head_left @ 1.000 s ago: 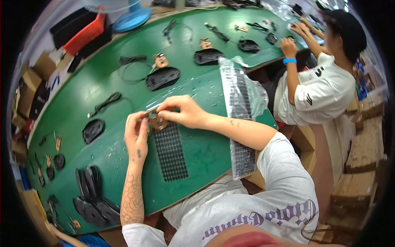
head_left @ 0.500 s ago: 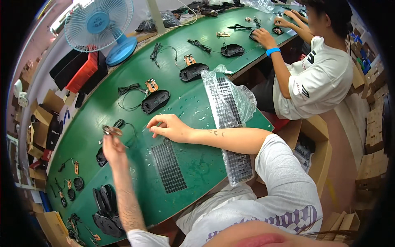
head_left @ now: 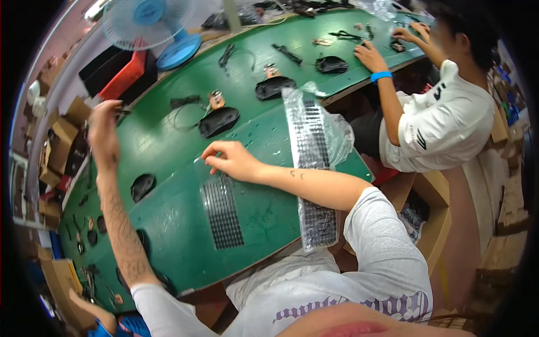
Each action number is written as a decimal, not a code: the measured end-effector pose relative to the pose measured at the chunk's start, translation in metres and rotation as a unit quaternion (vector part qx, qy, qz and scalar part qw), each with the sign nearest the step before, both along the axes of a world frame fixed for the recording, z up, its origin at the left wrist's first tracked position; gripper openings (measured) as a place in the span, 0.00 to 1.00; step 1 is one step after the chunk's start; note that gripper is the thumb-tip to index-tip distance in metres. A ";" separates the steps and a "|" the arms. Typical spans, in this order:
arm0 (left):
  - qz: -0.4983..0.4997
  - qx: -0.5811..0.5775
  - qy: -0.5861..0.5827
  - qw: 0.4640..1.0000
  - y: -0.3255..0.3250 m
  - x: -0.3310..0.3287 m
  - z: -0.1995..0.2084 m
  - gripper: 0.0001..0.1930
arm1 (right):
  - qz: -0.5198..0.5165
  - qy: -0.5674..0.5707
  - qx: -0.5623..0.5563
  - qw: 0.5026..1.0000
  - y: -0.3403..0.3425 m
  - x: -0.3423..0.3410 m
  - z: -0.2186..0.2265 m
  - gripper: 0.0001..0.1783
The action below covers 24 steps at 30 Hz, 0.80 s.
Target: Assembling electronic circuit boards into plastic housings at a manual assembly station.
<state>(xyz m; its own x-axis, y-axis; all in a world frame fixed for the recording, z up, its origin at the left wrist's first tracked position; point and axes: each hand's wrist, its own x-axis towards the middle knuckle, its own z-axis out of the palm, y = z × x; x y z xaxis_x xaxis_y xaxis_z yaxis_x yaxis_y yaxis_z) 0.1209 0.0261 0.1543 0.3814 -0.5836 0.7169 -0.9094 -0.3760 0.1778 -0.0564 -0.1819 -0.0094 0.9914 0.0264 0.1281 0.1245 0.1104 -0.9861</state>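
Black round dots in rows are covering a clear sheet [head_left: 223, 213], which is lying on the green table [head_left: 269, 205] just below the centre of the frame. We are seeing the right hand [head_left: 231, 160] hovering by the sheet's upper end, its fingers loosely bent, thumb and forefinger apart, with nothing visibly gripped. At the upper left, the left hand [head_left: 105, 132] is hanging near the table's far edge, fingers curled. A small dark piece [head_left: 122, 110] is showing beside its fingertips; we cannot tell whether they are grasping it or whether it is resting behind them.

We are judging the step in hand to be a reach by the left hand, the right one idling. From this pose, any handling at the far edge would be calling for a sure fingertip pinch, and any contact with the sheet for a lowered right hand.

Farther out, one dark shell [head_left: 143, 187] is lying left of the sheet; another [head_left: 219, 122] is lying above it, beside a copper-coloured circuit board [head_left: 217, 99] and a coiled cable [head_left: 185, 102]. Right of centre, a plastic-wrapped packet [head_left: 313, 151] is passing beneath the right forearm. At the upper right, a co-worker's hand [head_left: 369, 57] is resting over the table.
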 end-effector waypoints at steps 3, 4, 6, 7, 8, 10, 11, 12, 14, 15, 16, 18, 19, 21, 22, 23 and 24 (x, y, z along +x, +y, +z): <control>0.049 0.084 0.384 0.918 0.048 0.044 -0.058 0.14 | -0.017 0.012 -0.008 1.000 0.006 0.000 0.004 0.09; 0.060 0.130 0.410 0.901 0.057 0.049 -0.072 0.13 | -0.020 0.002 -0.025 0.999 0.003 -0.001 0.009 0.09; 0.155 0.161 0.410 0.884 0.081 0.062 -0.104 0.13 | -0.005 0.012 0.013 1.000 0.001 -0.001 0.010 0.09; 0.154 0.177 0.385 0.893 0.097 0.069 -0.122 0.13 | -0.003 0.014 -0.004 1.000 0.002 -0.001 0.014 0.09; 0.149 0.194 0.357 0.901 0.111 0.073 -0.133 0.13 | 0.004 0.013 -0.018 1.000 0.005 0.000 0.014 0.09; 0.193 0.217 0.389 0.874 0.074 0.045 -0.120 0.14 | 0.005 0.014 -0.040 0.999 0.001 -0.002 0.007 0.09; 0.198 0.206 0.362 0.887 0.065 0.052 -0.132 0.14 | -0.007 0.021 -0.042 0.999 -0.004 -0.004 0.004 0.09; 0.219 0.190 0.330 0.898 0.075 0.052 -0.136 0.14 | -0.004 0.018 -0.041 0.999 0.000 -0.005 0.007 0.09; 0.211 0.157 0.258 0.930 0.094 0.059 -0.158 0.15 | 0.011 0.017 -0.048 0.999 0.005 -0.009 0.009 0.09; 0.190 0.130 0.181 0.956 0.101 0.067 -0.164 0.15 | 0.014 0.016 -0.053 0.998 0.006 -0.008 0.011 0.09; 0.168 0.105 0.101 0.975 0.109 0.074 -0.169 0.16 | 0.016 0.016 -0.057 0.998 0.008 -0.005 0.013 0.09; 0.137 0.076 0.024 0.987 0.105 0.080 -0.169 0.17 | 0.010 0.020 -0.067 0.998 0.007 -0.004 0.012 0.09; 0.154 0.089 0.054 0.983 0.103 0.081 -0.164 0.16 | 0.009 0.018 -0.068 0.997 0.006 -0.003 0.011 0.09; 0.186 0.117 0.119 0.968 0.096 0.071 -0.144 0.16 | 0.005 0.021 -0.068 0.997 0.005 -0.004 0.008 0.10; 0.200 0.132 0.151 0.959 0.091 0.064 -0.133 0.16 | 0.002 0.024 -0.067 0.997 0.003 -0.004 0.007 0.10; 0.199 0.131 0.151 0.959 0.085 0.052 -0.113 0.16 | 0.002 0.024 -0.068 0.997 0.002 -0.003 0.008 0.10; 0.232 0.135 0.145 0.952 0.077 0.036 -0.089 0.17 | -0.001 0.024 -0.068 0.997 -0.001 -0.002 0.008 0.10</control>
<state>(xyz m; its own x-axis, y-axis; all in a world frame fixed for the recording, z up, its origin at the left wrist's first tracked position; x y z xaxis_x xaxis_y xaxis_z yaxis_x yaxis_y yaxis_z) 0.1570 0.1036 0.0657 0.8021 -0.4526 0.3896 -0.5618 -0.7932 0.2350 -0.0585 -0.1827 -0.0016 0.9964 0.0378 0.0757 0.0767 -0.0255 -0.9967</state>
